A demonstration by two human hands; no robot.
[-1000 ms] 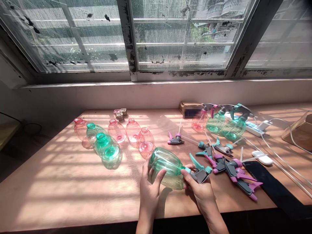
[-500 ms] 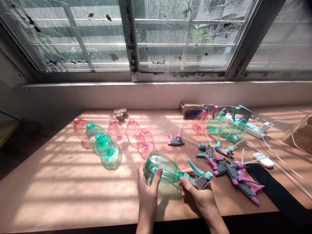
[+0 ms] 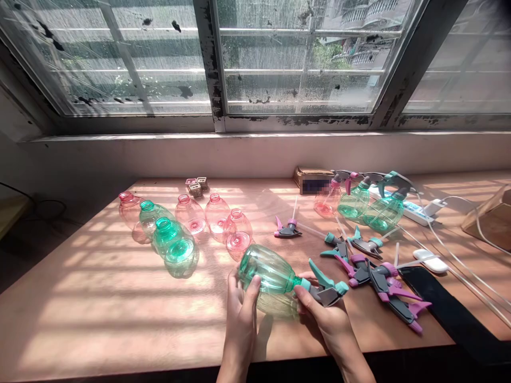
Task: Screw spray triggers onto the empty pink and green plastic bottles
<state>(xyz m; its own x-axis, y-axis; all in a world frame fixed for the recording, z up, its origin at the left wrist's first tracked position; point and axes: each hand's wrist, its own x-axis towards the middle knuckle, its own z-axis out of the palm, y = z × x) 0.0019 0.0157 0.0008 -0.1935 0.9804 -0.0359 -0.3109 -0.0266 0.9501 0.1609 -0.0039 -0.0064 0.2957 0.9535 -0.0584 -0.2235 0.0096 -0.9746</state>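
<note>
A clear green spray bottle (image 3: pixel 273 269) lies sideways in the air over the front of the table, its neck toward the right. My left hand (image 3: pixel 244 295) is closed round the bottle's base end, thumb on the near side. At the neck, my right hand (image 3: pixel 319 311) grips the teal collar of the grey and teal spray head (image 3: pixel 329 290), which sits on the bottle's mouth. The right fingers behind the collar are partly hidden. Whether the collar is fully screwed on I cannot tell.
Open pink bottles (image 3: pixel 238 234) and green bottles (image 3: pixel 175 242) stand at the left. Loose spray heads (image 3: pixel 383 279) lie at the right, near a black phone (image 3: pixel 431 298) and a white mouse (image 3: pixel 430 261). Behind are bottles with heads fitted (image 3: pixel 385 210), a power strip (image 3: pixel 417 213) and cables.
The bottle's base end has tipped slightly upward, and my left hand has shifted a little with it. My right hand stays at the collar.
</note>
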